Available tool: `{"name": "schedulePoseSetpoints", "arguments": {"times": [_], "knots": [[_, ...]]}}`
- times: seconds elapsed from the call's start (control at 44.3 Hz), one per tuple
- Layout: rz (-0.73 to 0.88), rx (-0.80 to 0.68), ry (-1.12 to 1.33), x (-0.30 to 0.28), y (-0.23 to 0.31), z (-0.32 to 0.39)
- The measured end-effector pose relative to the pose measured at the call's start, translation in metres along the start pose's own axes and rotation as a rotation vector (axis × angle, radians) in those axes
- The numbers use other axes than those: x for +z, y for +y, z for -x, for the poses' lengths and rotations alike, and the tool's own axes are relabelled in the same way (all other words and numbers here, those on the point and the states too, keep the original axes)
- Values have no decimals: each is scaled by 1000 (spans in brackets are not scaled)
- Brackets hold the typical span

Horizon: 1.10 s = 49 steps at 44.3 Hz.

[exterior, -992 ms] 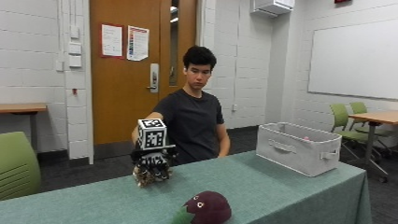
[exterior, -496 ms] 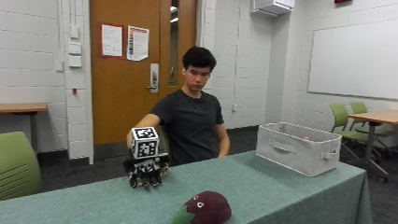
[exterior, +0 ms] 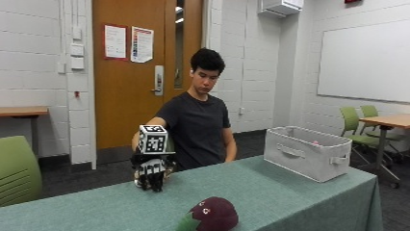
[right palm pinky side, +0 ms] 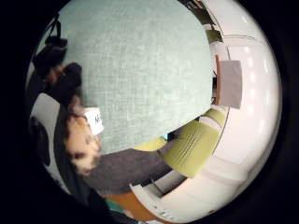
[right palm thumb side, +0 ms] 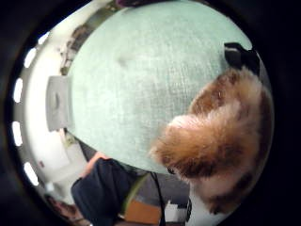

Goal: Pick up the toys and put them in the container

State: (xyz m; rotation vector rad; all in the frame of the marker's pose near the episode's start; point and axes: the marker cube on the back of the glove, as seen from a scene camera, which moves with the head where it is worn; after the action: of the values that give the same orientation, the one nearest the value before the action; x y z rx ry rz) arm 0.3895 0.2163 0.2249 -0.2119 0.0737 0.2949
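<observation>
I logged a green-clothed table (exterior: 288,192) with a grey fabric bin (exterior: 309,153) near its far corner; something small and pink showed just inside the rim. A maroon plush toy (exterior: 211,215) lay at the near edge, well apart from the bin. The gloved right hand (exterior: 152,173) hung over the table, fingers curled down around a furry brown-and-white toy (right palm thumb side: 221,141).

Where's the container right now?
In the outside view, the grey container sits on the green table, far from the gloved hand.
</observation>
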Motion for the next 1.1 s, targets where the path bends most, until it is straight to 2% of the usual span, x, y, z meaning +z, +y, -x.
{"name": "schedulePoseSetpoints", "arguments": {"times": [0.293,0.609,1.015,1.06,1.105], "knots": [[4,-1,-19,-32,-11,18],[-100,-113,-50,-129,-33,100],[-294,-341,-19,-294,-80,289],[-316,-405,-24,-311,-80,323],[-332,-532,-49,-328,-74,359]]}}
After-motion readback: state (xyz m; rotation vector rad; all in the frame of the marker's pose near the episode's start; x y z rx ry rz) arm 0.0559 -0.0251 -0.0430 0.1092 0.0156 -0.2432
